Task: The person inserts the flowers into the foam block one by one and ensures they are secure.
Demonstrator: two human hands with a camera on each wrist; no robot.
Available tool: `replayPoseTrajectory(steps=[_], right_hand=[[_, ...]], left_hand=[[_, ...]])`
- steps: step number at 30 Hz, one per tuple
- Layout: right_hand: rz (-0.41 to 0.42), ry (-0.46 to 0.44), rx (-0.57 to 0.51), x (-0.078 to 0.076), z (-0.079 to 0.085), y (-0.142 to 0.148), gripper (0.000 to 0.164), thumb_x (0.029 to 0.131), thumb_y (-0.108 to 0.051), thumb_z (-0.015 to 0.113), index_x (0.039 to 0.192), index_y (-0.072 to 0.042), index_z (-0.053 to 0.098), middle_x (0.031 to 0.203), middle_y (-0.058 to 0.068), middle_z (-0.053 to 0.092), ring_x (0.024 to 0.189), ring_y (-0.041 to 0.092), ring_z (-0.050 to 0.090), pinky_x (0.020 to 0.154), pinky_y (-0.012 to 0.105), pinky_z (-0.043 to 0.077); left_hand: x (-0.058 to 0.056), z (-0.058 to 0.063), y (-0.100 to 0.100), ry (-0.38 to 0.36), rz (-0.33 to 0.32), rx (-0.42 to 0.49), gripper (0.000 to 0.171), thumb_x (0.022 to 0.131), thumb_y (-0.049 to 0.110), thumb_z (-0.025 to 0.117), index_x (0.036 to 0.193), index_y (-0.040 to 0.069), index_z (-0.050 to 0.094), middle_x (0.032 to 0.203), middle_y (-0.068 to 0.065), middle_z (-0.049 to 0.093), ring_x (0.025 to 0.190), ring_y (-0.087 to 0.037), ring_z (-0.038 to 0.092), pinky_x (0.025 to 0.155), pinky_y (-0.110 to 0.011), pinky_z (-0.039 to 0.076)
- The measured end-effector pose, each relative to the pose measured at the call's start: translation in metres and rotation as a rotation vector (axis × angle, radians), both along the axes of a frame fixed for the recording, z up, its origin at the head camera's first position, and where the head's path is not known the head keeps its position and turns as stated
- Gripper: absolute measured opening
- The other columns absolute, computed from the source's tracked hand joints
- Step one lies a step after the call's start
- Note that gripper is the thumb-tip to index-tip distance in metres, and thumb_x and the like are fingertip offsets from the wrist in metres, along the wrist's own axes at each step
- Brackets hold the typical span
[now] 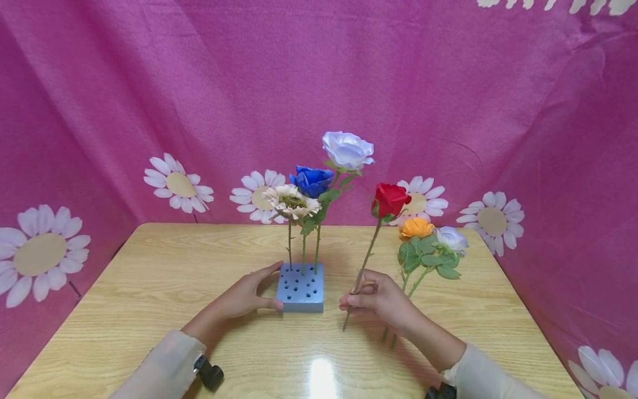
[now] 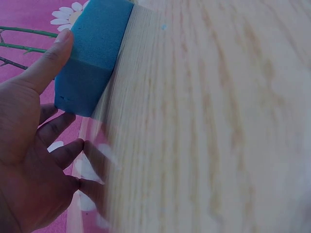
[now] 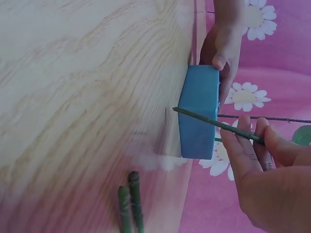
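seen in the head view, a pale blue block (image 1: 300, 306) dotted with holes sits near the middle of the wooden table (image 1: 239, 360). the left hand (image 1: 244, 295) is at its nine o'clock side, holding it between the thumb at the near corner and the forefinger at the far corner; in the left wrist view the other fingers spread loosely beside it.

at three o'clock of the block, and apart from it, the right hand (image 1: 381, 299) pinches the stem of a red rose (image 1: 390, 200) between thumb and fingers. its bloom leans up toward one o'clock, and the bare lower end of the stem juts out below the hand toward seven.

three flowers stand in holes along the block's twelve o'clock edge: a cream flower (image 1: 291, 202) toward eleven, a blue rose (image 1: 313, 182) at twelve, and a tall white rose (image 1: 348, 151) toward one.

beyond the right hand, between two and three o'clock of the block, an orange rose (image 1: 416, 228) and a pale lilac rose (image 1: 451, 239) lie side by side on the table, their stems pointing toward seven. pink cloth (image 1: 249, 83) printed with daisies (image 1: 180, 184) surrounds the far edge and both sides.
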State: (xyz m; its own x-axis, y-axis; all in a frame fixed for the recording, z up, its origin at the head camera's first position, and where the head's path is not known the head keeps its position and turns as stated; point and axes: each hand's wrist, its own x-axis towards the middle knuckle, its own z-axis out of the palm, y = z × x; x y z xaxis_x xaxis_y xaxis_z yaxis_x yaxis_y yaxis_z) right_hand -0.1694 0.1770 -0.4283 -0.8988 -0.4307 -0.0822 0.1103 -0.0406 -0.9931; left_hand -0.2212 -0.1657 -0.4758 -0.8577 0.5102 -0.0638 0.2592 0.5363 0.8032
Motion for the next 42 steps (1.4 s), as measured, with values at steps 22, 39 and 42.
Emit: replayPoseTrajectory(steps=[22,39,42], right_hand=[[-0.074,0.16,0.065,-0.003,0.02,-0.037,0.018,0.094,0.003,0.071,0.089,0.009,0.055,0.099,0.026,0.075,0.098,0.035,0.076,0.093,0.049,0.058],[-0.157,0.163,-0.02,-0.014,0.023,-0.072,0.013,0.093,0.008,0.07,0.097,0.018,0.063,0.096,0.016,0.075,0.089,0.018,0.075,0.09,0.044,0.06],[-0.169,0.152,-0.035,-0.015,0.023,-0.076,0.012,0.095,0.007,0.068,0.099,0.018,0.062,0.097,0.017,0.076,0.09,0.017,0.075,0.091,0.045,0.06]], left_hand=[[-0.001,-0.002,-0.001,0.012,-0.025,0.033,0.105,0.083,0.036,0.087,0.165,0.011,0.025,0.163,-0.014,0.04,0.154,-0.036,0.029,0.124,-0.062,0.019],[-0.002,-0.001,0.0,0.002,-0.011,0.027,0.104,0.084,0.039,0.086,0.165,0.012,0.026,0.164,-0.013,0.038,0.154,-0.036,0.028,0.123,-0.062,0.02],[-0.002,-0.001,0.001,0.005,-0.01,0.024,0.104,0.084,0.039,0.086,0.165,0.012,0.026,0.164,-0.013,0.038,0.154,-0.037,0.028,0.123,-0.062,0.02]])
